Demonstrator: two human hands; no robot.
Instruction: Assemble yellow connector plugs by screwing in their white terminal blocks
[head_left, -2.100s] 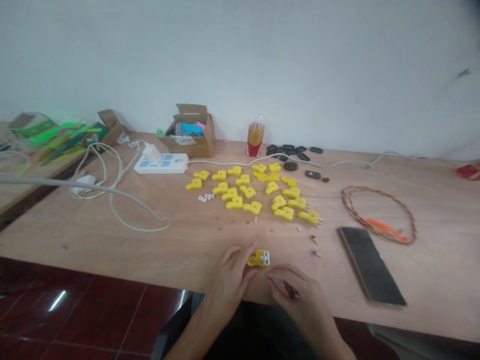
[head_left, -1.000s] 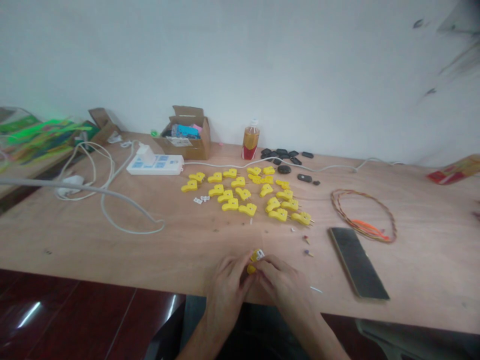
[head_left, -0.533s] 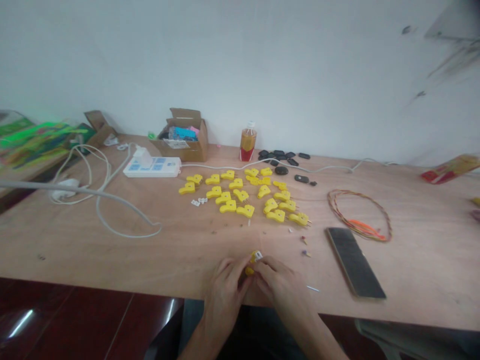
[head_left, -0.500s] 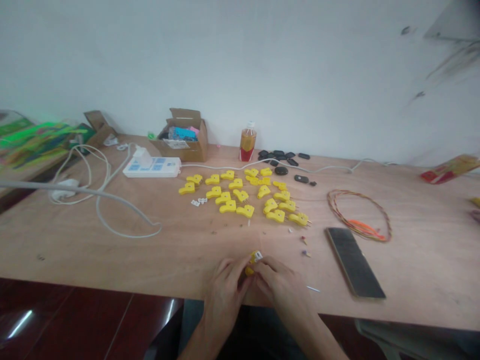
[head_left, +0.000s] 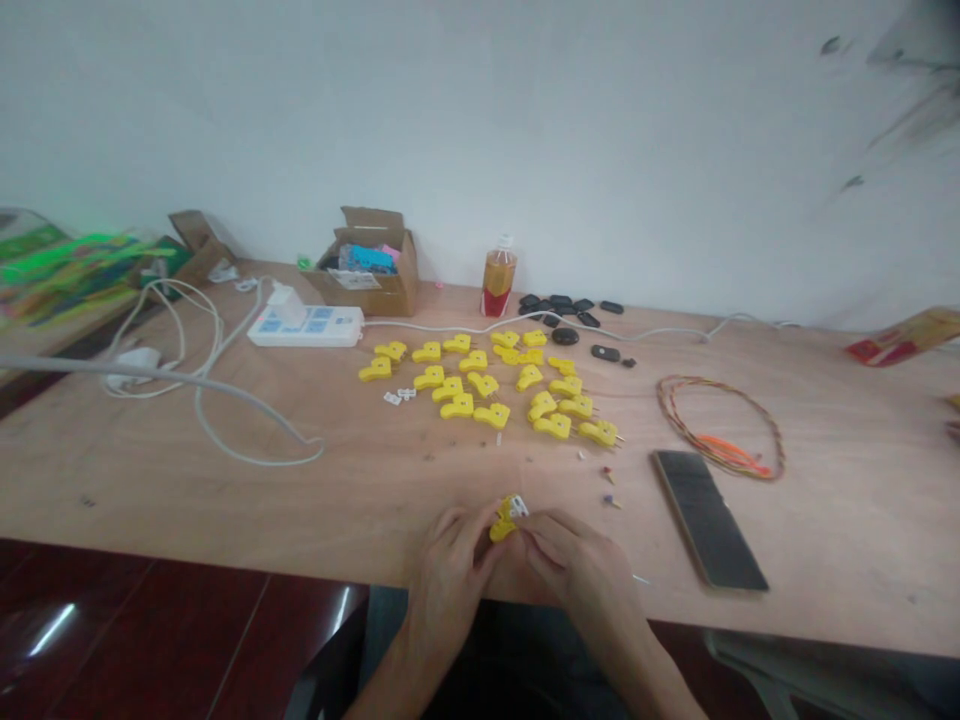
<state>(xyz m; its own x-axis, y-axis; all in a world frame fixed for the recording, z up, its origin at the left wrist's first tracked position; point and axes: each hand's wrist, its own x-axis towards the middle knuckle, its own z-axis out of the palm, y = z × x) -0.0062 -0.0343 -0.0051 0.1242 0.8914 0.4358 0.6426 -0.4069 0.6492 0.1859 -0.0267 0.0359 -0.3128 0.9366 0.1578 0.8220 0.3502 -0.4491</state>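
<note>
My left hand (head_left: 456,550) is closed around the side of a small yellow plug (head_left: 501,528), held just above the front edge of the wooden table. A white plastic piece (head_left: 518,507) with dark openings sits at the plug's upper right. The fingers of my right hand (head_left: 574,555) are pinched together at the lower edge of that white piece; the exact grip is partly hidden. Beyond my hands lie several yellow plugs (head_left: 491,415) with metal pins. Loose white pieces (head_left: 406,393) rest to their left. Two small coloured-headed bits (head_left: 612,501) lie right of my hands.
A phone (head_left: 709,520) and a coil of twisted wire (head_left: 780,440) lie at the right. Behind the plugs are black casings (head_left: 561,301), a bottle (head_left: 498,280) and an open cardboard box (head_left: 401,285). A power strip (head_left: 337,328) and white cables (head_left: 247,460) occupy the left.
My right fingers have drawn back slightly to the right, so more of the yellow plug and white piece shows. The view has shifted a little.
</note>
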